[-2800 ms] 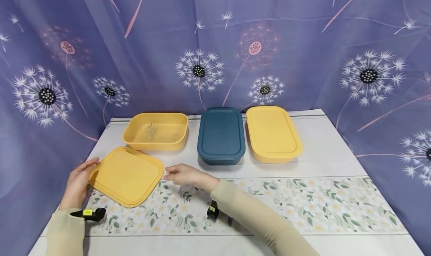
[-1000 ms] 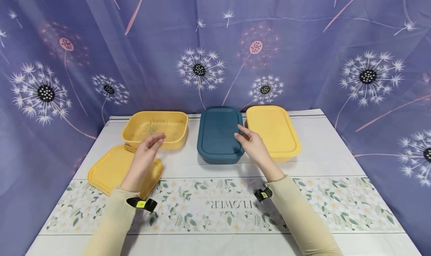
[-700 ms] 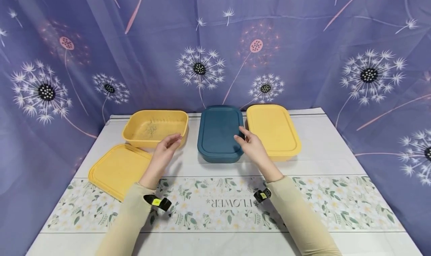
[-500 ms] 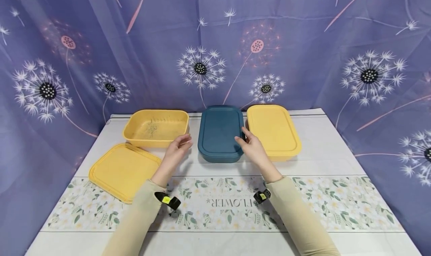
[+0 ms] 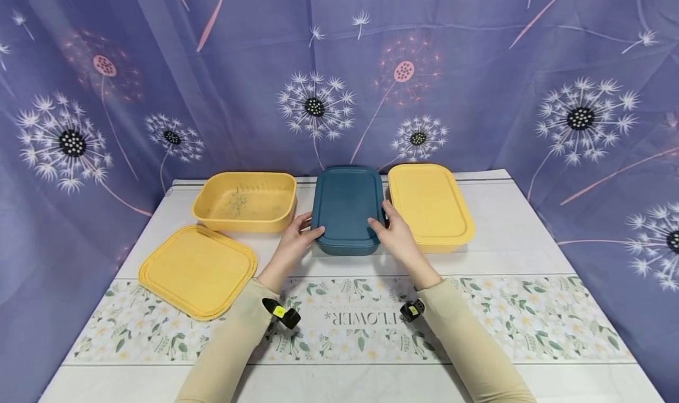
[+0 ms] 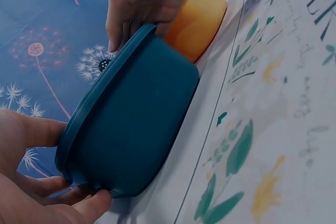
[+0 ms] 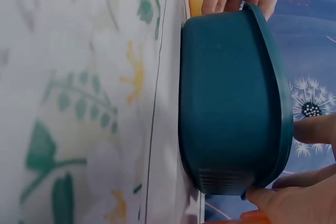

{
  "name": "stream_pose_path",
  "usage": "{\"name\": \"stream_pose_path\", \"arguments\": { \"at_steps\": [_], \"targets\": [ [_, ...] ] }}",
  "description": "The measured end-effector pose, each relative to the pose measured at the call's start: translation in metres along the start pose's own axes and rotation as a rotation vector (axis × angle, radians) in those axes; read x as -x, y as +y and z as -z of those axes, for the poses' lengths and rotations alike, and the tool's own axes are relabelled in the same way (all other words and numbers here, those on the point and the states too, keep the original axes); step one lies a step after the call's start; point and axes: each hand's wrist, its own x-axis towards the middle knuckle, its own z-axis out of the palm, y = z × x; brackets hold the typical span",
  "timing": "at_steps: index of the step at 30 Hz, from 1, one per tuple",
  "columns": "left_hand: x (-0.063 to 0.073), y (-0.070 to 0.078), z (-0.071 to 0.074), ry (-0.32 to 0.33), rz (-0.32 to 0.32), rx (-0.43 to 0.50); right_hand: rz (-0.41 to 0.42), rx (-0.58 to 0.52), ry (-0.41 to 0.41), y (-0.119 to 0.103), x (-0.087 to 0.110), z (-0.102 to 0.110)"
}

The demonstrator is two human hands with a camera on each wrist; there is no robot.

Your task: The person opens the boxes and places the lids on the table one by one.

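A dark teal food container point(image 5: 347, 205) with its lid on sits at the middle of the table's back half. My left hand point(image 5: 293, 243) grips its near left side, the thumb at the lid's edge and the other fingers along the wall. On the opposite side my right hand point(image 5: 396, 235) holds it the same way, thumb over the lid rim. In the left wrist view the container's teal end wall point(image 6: 131, 114) shows between both hands. The right wrist view has the right hand's fingers point(image 7: 310, 129) at the lid rim and below it.
An uncovered yellow container point(image 5: 246, 226) stands at the back left, with a yellow lid point(image 5: 198, 270) lying in front of it. Close on the right is a lidded yellow container point(image 5: 432, 205). A purple dandelion curtain point(image 5: 223, 108) borders the table's back and sides.
The left hand let go of the yellow lid and moved right to the teal container's left side. The right hand moved from near the lid to the teal container's right side and closed in.
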Motion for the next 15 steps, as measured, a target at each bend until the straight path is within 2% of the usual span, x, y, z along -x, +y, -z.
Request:
{"name": "stream_pose_path", "arguments": {
  "at_steps": [7, 15],
  "targets": [
    [0.0, 0.0, -0.003, 0.017, 0.011, 0.014, 0.042, 0.16, -0.007, 0.007, 0.002, 0.008],
    [-0.001, -0.001, -0.002, 0.02, 0.034, 0.052, 0.049, 0.214, -0.047, 0.014, 0.002, 0.023]
  ]
}}
